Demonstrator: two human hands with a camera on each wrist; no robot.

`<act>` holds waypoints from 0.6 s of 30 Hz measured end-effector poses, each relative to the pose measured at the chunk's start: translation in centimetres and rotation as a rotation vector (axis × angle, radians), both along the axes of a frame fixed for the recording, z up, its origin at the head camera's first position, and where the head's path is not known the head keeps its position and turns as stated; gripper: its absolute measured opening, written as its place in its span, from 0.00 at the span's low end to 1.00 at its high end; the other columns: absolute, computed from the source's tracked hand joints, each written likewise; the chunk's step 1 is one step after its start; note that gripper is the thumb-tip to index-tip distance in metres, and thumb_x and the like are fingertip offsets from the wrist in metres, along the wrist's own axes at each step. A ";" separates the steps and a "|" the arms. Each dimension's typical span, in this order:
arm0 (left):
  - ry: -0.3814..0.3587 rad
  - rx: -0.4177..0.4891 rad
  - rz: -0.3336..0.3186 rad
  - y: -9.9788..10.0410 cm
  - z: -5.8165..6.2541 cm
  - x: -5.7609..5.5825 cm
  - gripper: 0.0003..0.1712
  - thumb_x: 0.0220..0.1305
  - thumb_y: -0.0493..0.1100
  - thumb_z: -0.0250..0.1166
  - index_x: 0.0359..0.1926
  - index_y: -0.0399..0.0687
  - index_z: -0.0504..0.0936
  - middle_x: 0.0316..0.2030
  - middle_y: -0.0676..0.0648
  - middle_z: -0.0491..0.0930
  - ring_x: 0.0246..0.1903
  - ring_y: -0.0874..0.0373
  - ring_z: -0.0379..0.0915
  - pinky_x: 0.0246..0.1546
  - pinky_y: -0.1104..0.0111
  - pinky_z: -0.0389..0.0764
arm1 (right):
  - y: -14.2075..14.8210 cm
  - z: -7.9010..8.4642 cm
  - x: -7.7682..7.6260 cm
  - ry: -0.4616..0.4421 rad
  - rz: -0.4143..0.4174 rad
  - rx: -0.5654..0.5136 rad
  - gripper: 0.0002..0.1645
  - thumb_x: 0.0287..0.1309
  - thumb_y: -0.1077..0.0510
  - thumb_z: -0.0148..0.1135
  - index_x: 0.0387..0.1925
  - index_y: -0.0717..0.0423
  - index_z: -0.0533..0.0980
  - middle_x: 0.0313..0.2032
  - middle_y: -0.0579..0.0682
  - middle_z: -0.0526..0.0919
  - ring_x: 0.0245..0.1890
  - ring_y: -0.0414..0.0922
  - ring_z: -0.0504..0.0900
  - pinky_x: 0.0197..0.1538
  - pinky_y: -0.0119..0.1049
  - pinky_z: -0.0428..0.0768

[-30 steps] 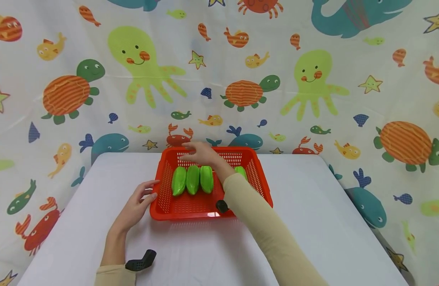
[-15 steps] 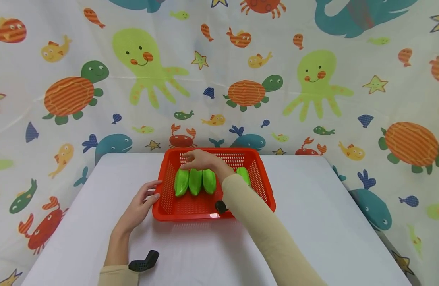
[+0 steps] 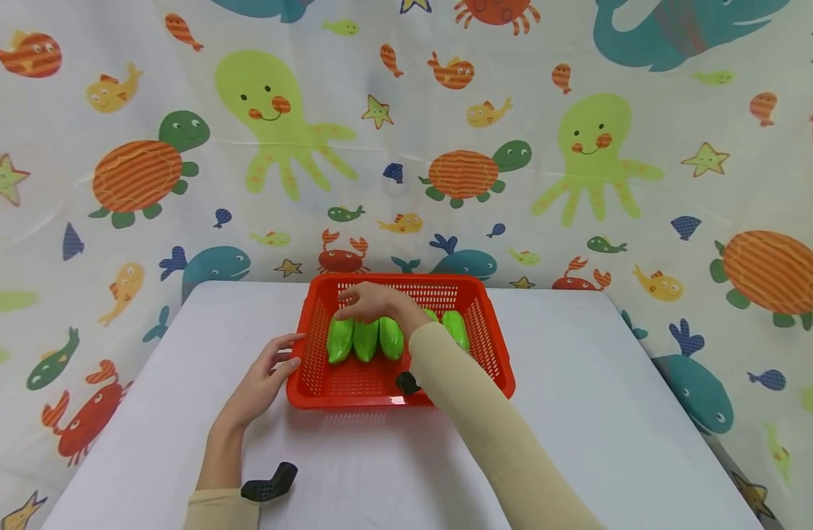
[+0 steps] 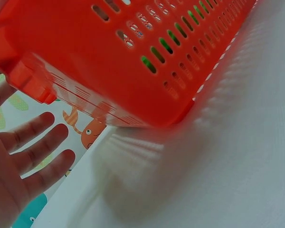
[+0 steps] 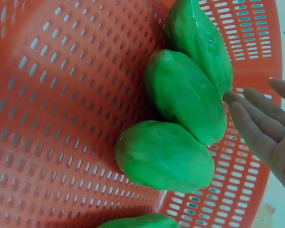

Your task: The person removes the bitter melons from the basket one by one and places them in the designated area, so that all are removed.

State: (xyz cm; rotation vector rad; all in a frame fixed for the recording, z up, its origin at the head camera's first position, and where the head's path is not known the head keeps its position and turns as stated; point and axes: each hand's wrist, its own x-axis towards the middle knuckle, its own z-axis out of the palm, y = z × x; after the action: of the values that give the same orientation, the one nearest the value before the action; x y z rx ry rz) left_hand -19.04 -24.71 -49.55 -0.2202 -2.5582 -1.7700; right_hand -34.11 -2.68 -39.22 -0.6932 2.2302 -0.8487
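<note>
A red plastic basket (image 3: 353, 403) with slotted walls stands on the white table. Inside it, glossy green oblong fruits with tapered ends lie side by side: a left one (image 3: 341, 344), a middle one (image 3: 365, 344) and another (image 3: 391, 340). My right hand (image 3: 373, 302) reaches over their far ends, fingers loosely bent downward; in the right wrist view its fingertips (image 5: 230, 97) are right at the fruits' ends. My left hand (image 3: 263, 379) is at the basket's left rim, thumb and forefinger against it; the other fingers extend below the rim in the left wrist view.
More green fruits (image 3: 455, 327) lie at the basket's right side, partly behind my right sleeve (image 3: 485, 419). A white cloth (image 3: 393, 73) with sea animals hangs behind the table (image 3: 578, 412). A black wrist camera (image 3: 270, 483) sits on my left wrist.
My right hand has come down and nearer from the basket's back wall onto the fruits' far ends. My left hand stays at the rim. The whole view has shifted slightly.
</note>
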 end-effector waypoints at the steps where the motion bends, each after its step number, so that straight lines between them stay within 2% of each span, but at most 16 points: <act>1: 0.001 0.000 0.001 0.0 0.0 0.0 0.29 0.72 0.53 0.55 0.70 0.53 0.62 0.68 0.43 0.61 0.63 0.42 0.61 0.57 0.43 0.72 | 0.0 0.0 0.0 -0.004 0.000 0.003 0.38 0.64 0.46 0.63 0.71 0.54 0.64 0.63 0.52 0.74 0.54 0.51 0.79 0.53 0.38 0.80; 11: -0.005 -0.003 0.006 0.1 0.0 0.2 0.30 0.71 0.54 0.56 0.70 0.54 0.62 0.68 0.43 0.62 0.63 0.43 0.61 0.56 0.44 0.73 | -0.4 -0.5 -0.1 -0.059 -0.019 0.000 0.37 0.65 0.47 0.62 0.71 0.54 0.63 0.65 0.53 0.71 0.56 0.53 0.78 0.56 0.44 0.79; 18: -0.006 -0.012 0.011 0.1 0.2 0.2 0.30 0.72 0.55 0.55 0.70 0.54 0.62 0.68 0.43 0.62 0.63 0.42 0.62 0.55 0.44 0.74 | -0.5 -0.7 -0.1 -0.032 -0.023 0.021 0.36 0.65 0.49 0.62 0.70 0.56 0.64 0.62 0.54 0.73 0.53 0.50 0.79 0.56 0.44 0.79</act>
State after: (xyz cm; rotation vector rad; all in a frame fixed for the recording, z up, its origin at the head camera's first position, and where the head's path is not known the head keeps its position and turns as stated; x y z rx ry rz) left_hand -18.86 -24.65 -49.36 -0.2010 -2.5699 -1.7552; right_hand -34.23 -3.18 -39.94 -0.6414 2.2196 -0.8404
